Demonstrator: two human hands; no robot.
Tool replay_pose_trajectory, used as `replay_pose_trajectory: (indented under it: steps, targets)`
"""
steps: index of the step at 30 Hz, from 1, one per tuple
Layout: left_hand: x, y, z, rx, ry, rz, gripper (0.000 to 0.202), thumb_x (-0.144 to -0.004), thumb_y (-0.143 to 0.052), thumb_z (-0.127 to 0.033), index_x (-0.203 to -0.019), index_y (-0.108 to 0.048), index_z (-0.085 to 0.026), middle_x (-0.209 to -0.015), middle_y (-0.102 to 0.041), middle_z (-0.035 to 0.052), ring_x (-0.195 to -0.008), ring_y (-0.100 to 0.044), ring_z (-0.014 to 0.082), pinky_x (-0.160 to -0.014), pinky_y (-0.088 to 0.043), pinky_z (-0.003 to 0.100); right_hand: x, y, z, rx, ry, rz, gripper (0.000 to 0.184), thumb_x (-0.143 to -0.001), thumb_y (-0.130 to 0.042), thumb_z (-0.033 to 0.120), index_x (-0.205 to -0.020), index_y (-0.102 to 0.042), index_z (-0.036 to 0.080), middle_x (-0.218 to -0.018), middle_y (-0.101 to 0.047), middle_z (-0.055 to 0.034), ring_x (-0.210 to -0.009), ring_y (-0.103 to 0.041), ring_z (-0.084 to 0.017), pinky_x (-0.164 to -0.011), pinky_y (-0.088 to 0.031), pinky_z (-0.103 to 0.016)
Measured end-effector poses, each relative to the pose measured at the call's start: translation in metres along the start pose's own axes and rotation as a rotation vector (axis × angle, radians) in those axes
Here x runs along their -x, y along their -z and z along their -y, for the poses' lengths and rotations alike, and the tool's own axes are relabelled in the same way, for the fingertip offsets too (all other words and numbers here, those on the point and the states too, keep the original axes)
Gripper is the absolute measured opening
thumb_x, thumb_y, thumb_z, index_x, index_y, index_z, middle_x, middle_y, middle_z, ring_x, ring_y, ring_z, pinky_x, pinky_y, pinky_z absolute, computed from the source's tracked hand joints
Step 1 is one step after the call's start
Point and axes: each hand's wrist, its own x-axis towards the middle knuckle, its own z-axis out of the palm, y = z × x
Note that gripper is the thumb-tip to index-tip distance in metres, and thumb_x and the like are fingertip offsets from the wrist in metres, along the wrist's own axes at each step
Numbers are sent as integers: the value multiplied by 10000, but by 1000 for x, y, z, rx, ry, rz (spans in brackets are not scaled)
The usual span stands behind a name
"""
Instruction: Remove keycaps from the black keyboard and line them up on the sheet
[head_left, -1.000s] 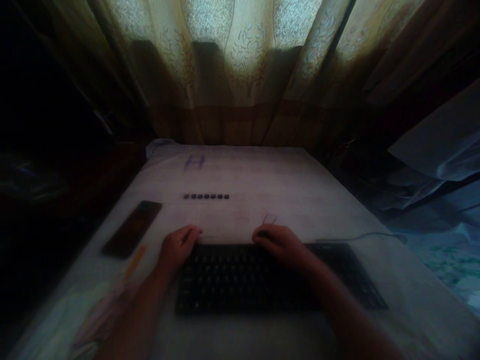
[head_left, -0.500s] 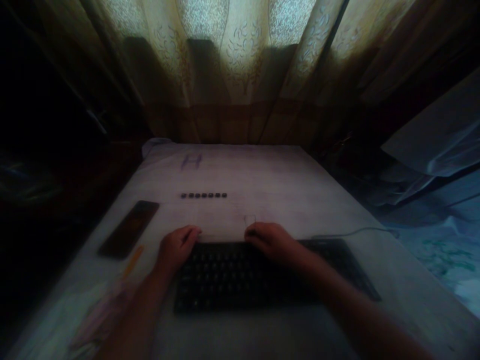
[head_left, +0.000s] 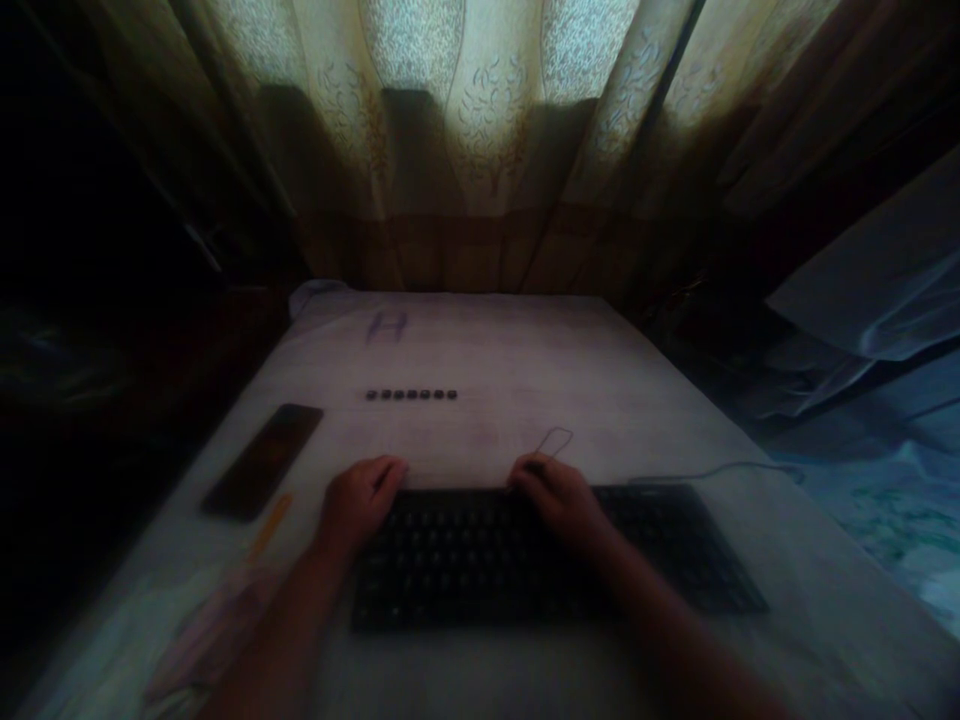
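Note:
A black keyboard (head_left: 450,560) lies in front of me on the cloth-covered table. My left hand (head_left: 364,500) is closed at its upper left corner, fingers curled against the edge. Over the keyboard's top rows, right of the middle, is my right hand (head_left: 559,495), its fingers pinched together. A thin bent wire loop (head_left: 557,432) sticks out beyond those fingers, held in them. The keys beneath the right hand are hidden. Farther up the table, several small black keycaps (head_left: 412,394) form a straight row.
To the left lies a dark phone (head_left: 262,462), with an orange stick-like object (head_left: 270,525) and a pinkish cloth (head_left: 210,630) nearer me. The keyboard cable (head_left: 720,470) runs off to the right. A purple H mark (head_left: 387,325) shows on the tablecloth (head_left: 510,350). Curtains (head_left: 487,150) hang behind.
My right hand has moved a little to the right along the keyboard, and the wire loop has turned from upright to slanting right. The left hand stays at the corner.

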Motion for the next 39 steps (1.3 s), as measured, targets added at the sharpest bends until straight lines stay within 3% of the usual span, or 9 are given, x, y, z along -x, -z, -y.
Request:
replay_pose_trajectory:
  steps: [5, 13, 16, 19, 23, 26, 31, 36, 39]
  targets:
    - [1, -1, 1, -8, -12, 9, 436, -871, -378, -502, -822, -718, -234, -848, -746, 77, -802, -681, 238, -778, -497, 350, -1, 1, 1, -106, -48, -10, 193, -878, -474, 324, -767, -584, 211, -708, -649, -13, -685, -616, -168, -677, -501, -298]
    - [0, 0, 1, 2, -10, -10, 425, -867, -387, -494, -844, -713, -222, -855, -744, 80, -815, -682, 250, -771, -507, 373, 0, 4, 7, -407, -211, -121, 269, -847, -551, 473, -797, -552, 209, -722, -665, -20, -670, -640, -177, -652, -522, -322]
    - [1, 5, -11, 6, -38, -76, 365, -844, -454, -478, -867, -711, -220, -909, -741, 88, -880, -668, 256, -830, -496, 389, 1, 3, 17, -414, -193, -129, 256, -861, -546, 455, -798, -562, 207, -725, -665, -23, -675, -636, -174, -654, -519, -318]
    - [7, 11, -39, 82, -123, -143, 296, -813, -543, -459, -848, -710, -218, -903, -739, 82, -913, -654, 251, -878, -483, 395, 2, 1, 32, -332, -91, -138, 215, -894, -515, 388, -794, -578, 208, -716, -663, -19, -675, -630, -163, -659, -511, -299]
    - [19, 11, -80, 306, -36, 85, 354, -783, -613, -395, -1096, -653, -237, -918, -734, 38, -857, -668, 209, -821, -514, 363, 4, -3, 47, -262, 31, -165, 166, -914, -507, 309, -816, -600, 212, -729, -668, -6, -680, -634, -150, -652, -503, -271]
    - [25, 4, -91, 486, 74, 255, 389, -764, -634, -369, -1126, -635, -227, -889, -743, 27, -834, -687, 197, -788, -523, 328, 6, -9, 55, -263, 102, -167, 139, -911, -520, 263, -827, -618, 212, -736, -666, 1, -669, -632, -140, -633, -502, -251]
    - [24, -6, -80, 602, 140, 307, 213, -764, -616, -372, -860, -694, -199, -853, -741, 39, -824, -687, 204, -777, -515, 315, 3, -16, 60, -202, 218, -184, 144, -910, -522, 214, -828, -640, 212, -728, -672, -4, -675, -641, -141, -642, -519, -251]
    - [18, -1, -70, 538, 194, 315, 215, -750, -607, -360, -850, -700, -194, -824, -743, 38, -804, -680, 208, -773, -505, 325, 6, -18, 50, -103, 328, -282, 177, -920, -513, 196, -987, -672, 234, -927, -686, -50, -862, -658, -176, -760, -547, -319]
    - [13, 6, -66, 593, 227, 326, 249, -751, -600, -375, -887, -703, -193, -856, -749, 38, -809, -676, 200, -768, -500, 315, 16, -26, 33, 64, 284, -138, 203, -905, -543, 246, -1034, -696, 281, -1049, -673, -55, -923, -648, -196, -768, -548, -333]
